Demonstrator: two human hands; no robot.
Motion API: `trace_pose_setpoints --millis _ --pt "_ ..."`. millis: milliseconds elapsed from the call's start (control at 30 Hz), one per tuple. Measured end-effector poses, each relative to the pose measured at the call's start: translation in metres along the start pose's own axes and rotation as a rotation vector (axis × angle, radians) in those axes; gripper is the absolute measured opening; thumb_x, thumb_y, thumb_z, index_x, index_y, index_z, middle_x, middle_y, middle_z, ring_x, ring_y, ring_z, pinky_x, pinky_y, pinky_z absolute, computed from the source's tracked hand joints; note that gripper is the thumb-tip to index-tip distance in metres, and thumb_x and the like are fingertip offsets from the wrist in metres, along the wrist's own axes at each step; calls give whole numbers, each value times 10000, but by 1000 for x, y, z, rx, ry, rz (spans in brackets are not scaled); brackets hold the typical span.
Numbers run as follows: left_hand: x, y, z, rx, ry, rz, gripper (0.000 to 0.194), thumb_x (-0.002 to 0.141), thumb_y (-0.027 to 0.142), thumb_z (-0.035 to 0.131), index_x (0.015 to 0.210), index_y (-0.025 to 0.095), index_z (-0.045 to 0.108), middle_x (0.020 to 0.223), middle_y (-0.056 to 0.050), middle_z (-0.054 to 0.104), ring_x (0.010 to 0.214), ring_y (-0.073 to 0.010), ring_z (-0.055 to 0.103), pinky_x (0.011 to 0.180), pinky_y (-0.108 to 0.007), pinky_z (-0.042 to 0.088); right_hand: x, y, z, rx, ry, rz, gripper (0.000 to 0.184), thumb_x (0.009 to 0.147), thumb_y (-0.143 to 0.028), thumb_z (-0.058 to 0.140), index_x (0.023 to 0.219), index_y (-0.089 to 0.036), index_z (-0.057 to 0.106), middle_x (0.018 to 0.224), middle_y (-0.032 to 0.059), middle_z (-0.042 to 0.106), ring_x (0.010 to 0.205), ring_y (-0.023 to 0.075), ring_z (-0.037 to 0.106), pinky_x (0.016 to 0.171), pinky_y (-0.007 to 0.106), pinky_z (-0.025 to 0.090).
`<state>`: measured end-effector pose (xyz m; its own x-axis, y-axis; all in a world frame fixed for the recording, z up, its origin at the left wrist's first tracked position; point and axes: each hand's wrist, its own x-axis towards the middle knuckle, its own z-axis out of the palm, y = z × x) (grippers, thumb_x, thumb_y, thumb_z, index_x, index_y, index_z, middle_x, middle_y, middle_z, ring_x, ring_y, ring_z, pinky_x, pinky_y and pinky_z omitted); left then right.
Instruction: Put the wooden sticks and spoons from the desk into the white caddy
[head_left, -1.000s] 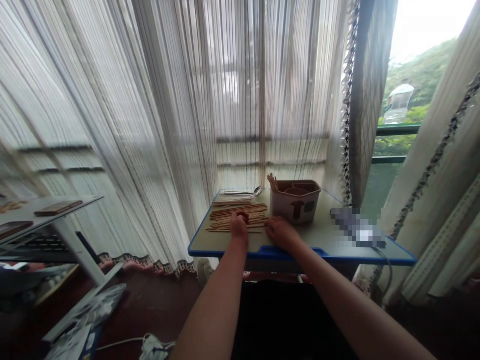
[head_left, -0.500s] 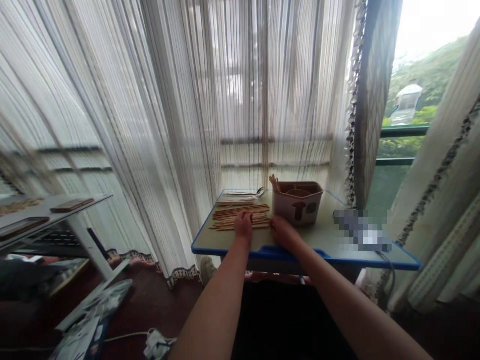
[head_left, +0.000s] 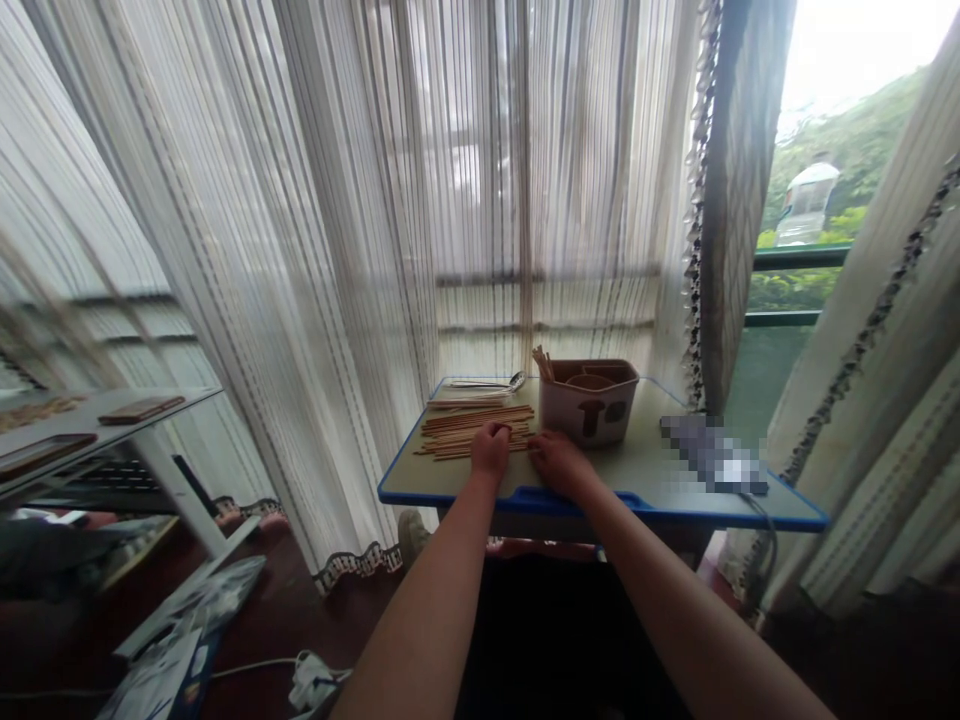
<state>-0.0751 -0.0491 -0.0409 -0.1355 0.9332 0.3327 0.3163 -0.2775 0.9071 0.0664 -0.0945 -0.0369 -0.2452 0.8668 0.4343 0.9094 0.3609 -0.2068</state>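
Observation:
Many wooden chopsticks [head_left: 448, 432] lie side by side on the small desk [head_left: 420, 482], roughly parallel to its front edge. My left hand [head_left: 490, 448] is closed over the chopsticks near their right half, and its fingertips are partly hidden. My right hand [head_left: 556, 460] rests at their right ends, fingers stretched out and touching the tips or the desk beside them. Just behind my right hand stands a utensil holder [head_left: 592, 412] with a brown divided top. A few chopsticks [head_left: 542, 364] stand upright in its left corner.
Paler chopsticks [head_left: 469, 401] and a slotted metal spoon [head_left: 516, 381] lie at the back left of the desk. A pixelated dark object [head_left: 705, 455] with a cable is on the right. Another table [head_left: 157, 415] stands at left. Curtains [head_left: 360, 250] hang behind.
My right hand has shifted slightly left toward the chopstick ends, its fingers more spread. My left hand stays on the chopsticks. The whole view has moved a little.

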Motion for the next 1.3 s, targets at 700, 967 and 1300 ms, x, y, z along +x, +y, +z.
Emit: trace_pose_setpoints --millis 700,967,1300 --pt "-8 11 -3 113 2 61 183 706 217 465 688 171 641 694 -34 650 708 -161 585 693 -266 423 6 16 11 26 27 125 229 831 -262 416 874 -160 617 941 103 572 913 197 508 838 289 363" --pt "-27 22 0 574 -28 353 176 768 197 452 830 192 617 871 -66 629 894 -195 546 834 -303 382 2 40 9 289 522 322 253 842 -272 321 906 -145 530 905 123 560 882 217 509 829 343 397" --pt "-35 29 1 823 -287 449 239 815 251 419 958 206 604 1001 -76 620 987 -233 522 869 -366 361 -14 31 -13 452 906 533 303 864 -408 309 899 -165 488 809 84 545 777 199 517 749 337 406"
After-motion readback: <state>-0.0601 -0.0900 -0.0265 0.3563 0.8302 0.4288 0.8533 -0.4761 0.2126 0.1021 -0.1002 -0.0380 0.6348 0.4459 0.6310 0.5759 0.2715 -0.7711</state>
